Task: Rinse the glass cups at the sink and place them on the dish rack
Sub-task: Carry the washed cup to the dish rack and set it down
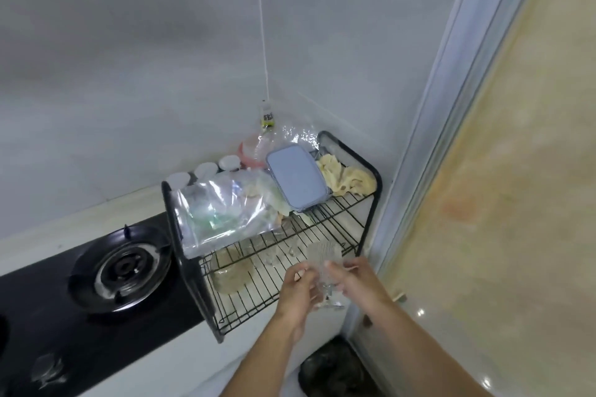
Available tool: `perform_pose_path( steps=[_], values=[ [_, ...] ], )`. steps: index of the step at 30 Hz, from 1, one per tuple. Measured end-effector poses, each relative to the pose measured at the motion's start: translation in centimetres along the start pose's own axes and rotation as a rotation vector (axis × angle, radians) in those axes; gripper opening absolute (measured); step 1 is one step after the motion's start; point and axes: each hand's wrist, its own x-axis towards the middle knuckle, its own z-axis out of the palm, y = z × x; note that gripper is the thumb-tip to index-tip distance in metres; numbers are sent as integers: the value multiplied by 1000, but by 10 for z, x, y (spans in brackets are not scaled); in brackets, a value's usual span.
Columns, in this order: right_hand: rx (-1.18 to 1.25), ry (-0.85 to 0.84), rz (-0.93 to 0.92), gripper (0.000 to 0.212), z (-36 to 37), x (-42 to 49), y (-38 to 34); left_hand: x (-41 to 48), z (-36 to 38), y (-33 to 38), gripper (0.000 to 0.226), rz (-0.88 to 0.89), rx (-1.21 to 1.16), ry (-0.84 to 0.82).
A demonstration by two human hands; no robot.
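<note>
Clear ribbed stemmed glass cup (324,255), left hand (298,295) and right hand (359,284) fingers gripping it.

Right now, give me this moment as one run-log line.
stage: placing | left hand: holds glass cup | right hand: holds same cup | cup: over dish rack lower shelf

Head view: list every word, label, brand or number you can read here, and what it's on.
Nothing can be read for certain.
On the small bottle in the corner: label with dark marks over a yellow band, too small and blurred.
On the clear plastic bag on the dish rack: green and blue print, blurred.
On the glass cup gripped by left hand and right hand: no marking visible.
</note>
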Motion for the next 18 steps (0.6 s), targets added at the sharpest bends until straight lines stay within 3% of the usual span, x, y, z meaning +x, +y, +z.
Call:
perform_pose_path(
  steps=[3, 5, 10, 13, 18],
  values=[
    [-100, -27, 56, 65, -4, 34, -14, 26, 6, 1, 18, -44, -78, 25],
    [-173, -58, 78, 60, -4, 53, -24, 41, 7, 2, 30, -54, -112, 11],
    [62, -131, 232, 44, -2, 92, -38, 79, 14, 9, 43, -66, -211, 65],
    [85, -152, 284, 34, -5, 109, -42, 88, 22, 14, 46, -82, -237, 92],
    [173, -180, 337, 41, -9, 133, -45, 103, 35, 17, 39, -121, -338, 130]
  ],
)
